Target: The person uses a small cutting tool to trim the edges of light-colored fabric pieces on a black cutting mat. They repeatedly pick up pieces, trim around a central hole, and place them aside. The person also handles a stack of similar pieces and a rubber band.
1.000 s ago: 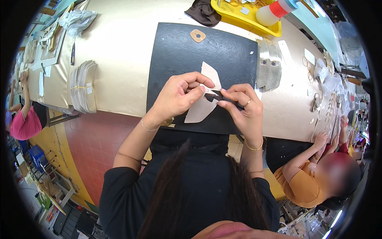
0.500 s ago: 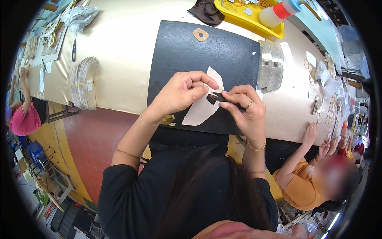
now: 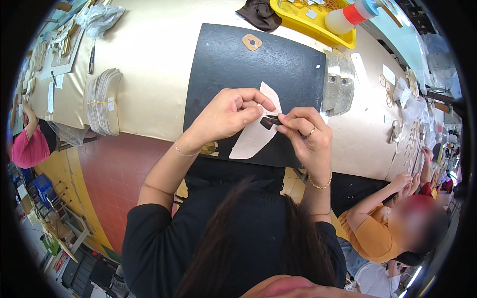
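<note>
A pale, leaf-shaped flat piece [image 3: 248, 143] with a cutout in its middle is held up over a black mat [image 3: 223, 59]. My left hand [image 3: 229, 113] curls over its left side, thumb and index finger closed on its edge beside the cutout. A small dark strip [image 3: 271, 119] shows at the cutout. My right hand [image 3: 309, 130] pinches the strip's right end between thumb and fingers, close to the left fingertips. My fingers partly hide the piece's middle. A tan rounded patch [image 3: 252, 42] with a small hole lies on the mat's far part.
Right of the mat lie stacked shiny curved pieces [image 3: 339, 92]. A yellow tray [image 3: 318, 26] holds a bottle [image 3: 343, 21] at the far right; dark cloth [image 3: 258, 15] lies beside it. Banded pale pieces [image 3: 103, 102] stand at left. A co-worker in orange [image 3: 370, 226] sits at right.
The pale piece has tilted slightly, its lower end shifting a little right. My hands have barely moved. The co-worker's hands at right have shifted, and clear plastic now shows by the person at left.
</note>
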`<state>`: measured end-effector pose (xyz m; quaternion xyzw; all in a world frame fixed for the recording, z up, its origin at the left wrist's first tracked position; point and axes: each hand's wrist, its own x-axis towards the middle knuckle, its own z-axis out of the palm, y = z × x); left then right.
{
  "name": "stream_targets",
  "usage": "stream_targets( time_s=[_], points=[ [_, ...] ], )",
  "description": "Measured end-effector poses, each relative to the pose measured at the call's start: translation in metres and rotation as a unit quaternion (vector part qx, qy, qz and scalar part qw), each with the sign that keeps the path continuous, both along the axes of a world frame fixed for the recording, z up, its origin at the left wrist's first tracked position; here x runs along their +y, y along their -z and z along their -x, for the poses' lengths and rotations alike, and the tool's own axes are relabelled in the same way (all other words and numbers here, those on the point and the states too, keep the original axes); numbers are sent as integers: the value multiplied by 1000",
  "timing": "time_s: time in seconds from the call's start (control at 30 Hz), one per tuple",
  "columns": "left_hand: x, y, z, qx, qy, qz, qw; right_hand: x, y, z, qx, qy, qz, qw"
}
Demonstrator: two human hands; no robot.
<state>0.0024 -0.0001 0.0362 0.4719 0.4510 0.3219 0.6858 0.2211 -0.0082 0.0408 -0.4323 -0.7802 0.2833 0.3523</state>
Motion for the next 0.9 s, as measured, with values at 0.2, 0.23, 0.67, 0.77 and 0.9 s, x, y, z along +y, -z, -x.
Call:
stream_targets(
  time_s=[0.2, 0.23, 0.67, 0.77, 0.9],
  points=[
    [1, 0, 1, 0, 2, -3, 1000, -1, -2, 2, 8, 4, 11, 1000],
    [0, 0, 0, 0, 0, 0, 1000, -1, -2, 2, 12, 7, 17, 1000],
    [1, 0, 1, -1, 11, -4, 1000, 1, -4, 1, 6, -7, 21, 1000],
    [1, 1, 1, 0, 22, -3, 1000, 1, -3, 2, 8, -14, 24, 1000],
    [0, 1, 0, 0, 23, -1, 1000, 0, -4, 0, 8, -12, 29, 999]
  ],
)
